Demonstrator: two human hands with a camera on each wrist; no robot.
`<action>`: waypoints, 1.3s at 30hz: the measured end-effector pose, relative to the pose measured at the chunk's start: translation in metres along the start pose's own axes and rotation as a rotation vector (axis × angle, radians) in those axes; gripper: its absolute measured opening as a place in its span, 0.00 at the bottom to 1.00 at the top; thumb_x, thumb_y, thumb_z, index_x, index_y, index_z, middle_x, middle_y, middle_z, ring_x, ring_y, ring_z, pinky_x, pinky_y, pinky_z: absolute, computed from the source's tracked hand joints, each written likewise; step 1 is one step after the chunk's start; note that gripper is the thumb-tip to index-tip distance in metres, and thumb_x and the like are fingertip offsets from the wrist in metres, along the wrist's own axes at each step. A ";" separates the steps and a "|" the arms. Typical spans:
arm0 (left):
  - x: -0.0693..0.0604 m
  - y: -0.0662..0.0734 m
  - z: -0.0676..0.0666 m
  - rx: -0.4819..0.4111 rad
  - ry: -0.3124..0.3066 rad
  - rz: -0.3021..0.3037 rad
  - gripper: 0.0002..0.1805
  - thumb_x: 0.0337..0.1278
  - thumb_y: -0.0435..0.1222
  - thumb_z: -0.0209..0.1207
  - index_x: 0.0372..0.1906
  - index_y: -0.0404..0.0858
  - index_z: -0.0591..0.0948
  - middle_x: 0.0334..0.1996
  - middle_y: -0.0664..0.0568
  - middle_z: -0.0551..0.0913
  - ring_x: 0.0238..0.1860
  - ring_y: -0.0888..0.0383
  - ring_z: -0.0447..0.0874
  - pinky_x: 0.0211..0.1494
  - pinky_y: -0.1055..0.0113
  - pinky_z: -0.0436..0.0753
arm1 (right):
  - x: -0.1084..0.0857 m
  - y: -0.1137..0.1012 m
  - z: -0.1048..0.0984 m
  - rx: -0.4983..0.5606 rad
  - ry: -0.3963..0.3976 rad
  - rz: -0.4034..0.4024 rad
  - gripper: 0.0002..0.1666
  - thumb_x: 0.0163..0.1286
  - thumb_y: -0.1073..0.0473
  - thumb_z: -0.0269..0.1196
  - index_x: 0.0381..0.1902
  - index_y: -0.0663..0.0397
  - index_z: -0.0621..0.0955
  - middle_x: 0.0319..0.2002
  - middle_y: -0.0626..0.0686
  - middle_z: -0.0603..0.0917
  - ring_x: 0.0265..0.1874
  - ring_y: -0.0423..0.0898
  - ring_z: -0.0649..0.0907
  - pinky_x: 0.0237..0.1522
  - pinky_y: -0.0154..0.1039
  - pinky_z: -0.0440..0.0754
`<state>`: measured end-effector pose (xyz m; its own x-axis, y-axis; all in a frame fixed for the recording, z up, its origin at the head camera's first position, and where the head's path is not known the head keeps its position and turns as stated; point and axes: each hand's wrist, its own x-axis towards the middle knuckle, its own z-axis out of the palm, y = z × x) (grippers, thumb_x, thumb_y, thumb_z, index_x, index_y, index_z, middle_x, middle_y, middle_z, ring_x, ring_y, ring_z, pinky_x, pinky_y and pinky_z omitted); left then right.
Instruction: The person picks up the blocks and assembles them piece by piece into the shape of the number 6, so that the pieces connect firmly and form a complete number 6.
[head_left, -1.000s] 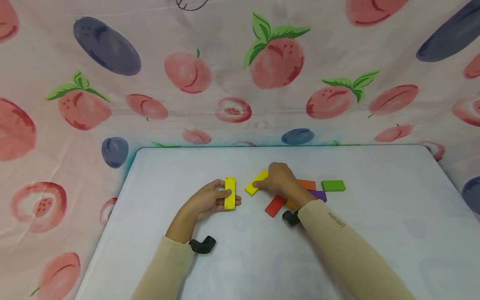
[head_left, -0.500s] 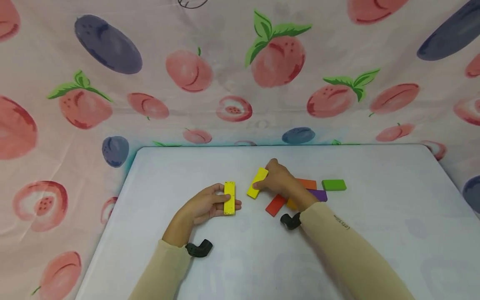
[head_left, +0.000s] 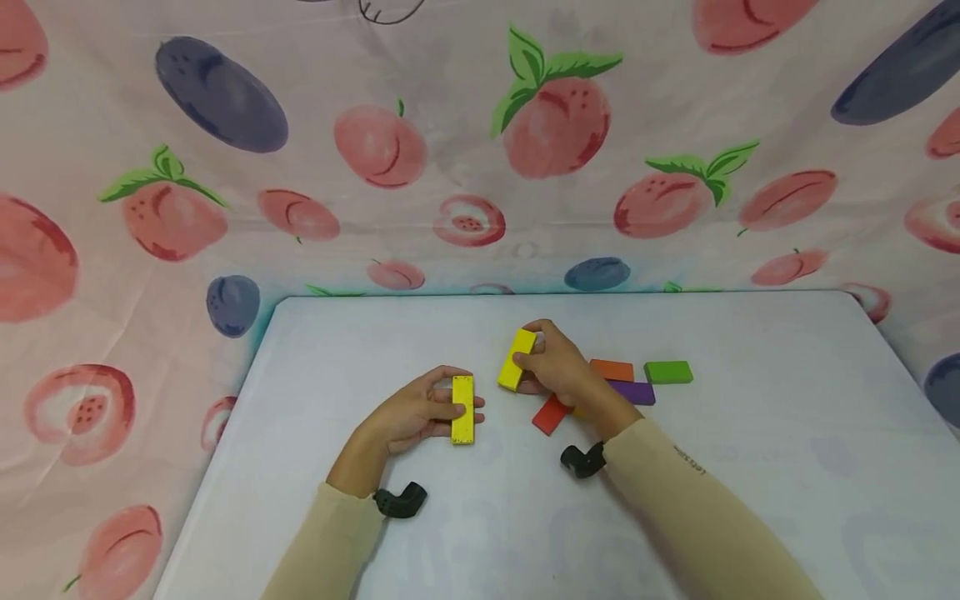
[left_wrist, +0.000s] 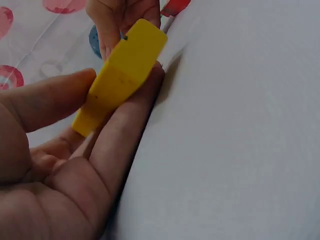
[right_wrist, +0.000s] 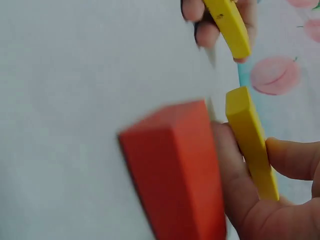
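Note:
My left hand [head_left: 408, 412] holds a yellow rectangular block [head_left: 462, 429] upright between thumb and fingers; dark specks mark its face. Another yellow block [head_left: 510, 373], slightly tilted, is pinched by my right hand [head_left: 561, 367] a short way to the right. The two blocks are apart. In the left wrist view the thumb presses the side of the near yellow block [left_wrist: 107, 95], with fingers behind it. The right wrist view shows the right hand's yellow block [right_wrist: 247, 135] between thumb and fingers, beside a red block [right_wrist: 175, 170] on the table.
Beside and beneath the right forearm lie an orange block [head_left: 611, 370], a purple block [head_left: 633, 392] and a partly hidden amber block [head_left: 578, 412]. A green block [head_left: 667, 372] lies further right. A fruit-print cloth [head_left: 465, 150] hangs behind the white table [head_left: 750, 483].
The right hand has raised its yellow block and turned it more upright. The left hand has drawn its yellow block slightly nearer to me. The blocks on the table stay put.

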<state>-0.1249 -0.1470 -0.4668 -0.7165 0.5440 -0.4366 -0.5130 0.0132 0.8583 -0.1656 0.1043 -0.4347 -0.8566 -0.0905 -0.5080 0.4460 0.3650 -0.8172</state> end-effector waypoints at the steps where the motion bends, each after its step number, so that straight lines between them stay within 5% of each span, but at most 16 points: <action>1: 0.000 0.001 0.002 0.021 0.017 0.003 0.27 0.73 0.29 0.55 0.72 0.42 0.65 0.60 0.39 0.83 0.57 0.45 0.87 0.57 0.54 0.86 | 0.000 0.000 0.002 0.012 -0.004 0.002 0.35 0.75 0.59 0.63 0.74 0.39 0.63 0.54 0.60 0.75 0.43 0.52 0.87 0.38 0.39 0.89; 5: -0.003 0.007 0.011 0.113 0.131 0.012 0.22 0.72 0.31 0.58 0.67 0.41 0.72 0.48 0.44 0.81 0.55 0.48 0.89 0.55 0.57 0.87 | 0.000 0.002 0.009 0.043 0.000 0.001 0.34 0.75 0.60 0.63 0.73 0.39 0.65 0.54 0.60 0.76 0.42 0.51 0.87 0.38 0.38 0.89; 12: -0.006 0.013 0.020 0.426 0.361 0.049 0.17 0.63 0.35 0.68 0.56 0.45 0.83 0.39 0.46 0.85 0.36 0.55 0.88 0.44 0.62 0.90 | 0.002 0.000 0.020 0.153 0.005 0.014 0.34 0.74 0.61 0.65 0.72 0.39 0.66 0.55 0.60 0.77 0.43 0.51 0.88 0.39 0.39 0.89; 19: -0.006 0.012 0.018 0.462 0.394 0.037 0.17 0.59 0.36 0.72 0.52 0.41 0.83 0.36 0.48 0.88 0.33 0.56 0.89 0.41 0.62 0.90 | 0.003 -0.005 0.031 0.182 0.038 -0.025 0.32 0.72 0.61 0.67 0.69 0.38 0.69 0.51 0.59 0.79 0.42 0.49 0.87 0.41 0.39 0.89; 25: -0.008 0.012 0.018 0.584 0.447 0.044 0.17 0.56 0.38 0.74 0.49 0.42 0.85 0.31 0.49 0.86 0.26 0.57 0.87 0.35 0.65 0.88 | 0.006 -0.006 0.036 0.170 0.067 -0.062 0.31 0.70 0.62 0.69 0.67 0.41 0.73 0.49 0.57 0.79 0.42 0.50 0.86 0.41 0.39 0.89; 30: -0.009 0.013 0.019 0.661 0.460 0.046 0.16 0.54 0.39 0.75 0.48 0.43 0.87 0.23 0.50 0.84 0.22 0.57 0.85 0.31 0.67 0.85 | 0.008 -0.006 0.036 0.105 0.108 -0.062 0.30 0.68 0.60 0.71 0.65 0.42 0.74 0.49 0.57 0.79 0.41 0.50 0.86 0.38 0.36 0.89; 39: -0.009 0.012 0.018 0.650 0.429 0.034 0.14 0.54 0.37 0.74 0.45 0.41 0.87 0.21 0.50 0.84 0.21 0.57 0.85 0.29 0.67 0.85 | 0.015 -0.009 0.038 -0.034 0.144 -0.041 0.29 0.67 0.54 0.72 0.63 0.43 0.75 0.47 0.54 0.81 0.29 0.45 0.86 0.31 0.32 0.86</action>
<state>-0.1163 -0.1370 -0.4479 -0.9149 0.1829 -0.3599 -0.2023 0.5638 0.8007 -0.1726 0.0650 -0.4456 -0.9034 0.0273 -0.4280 0.4031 0.3949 -0.8256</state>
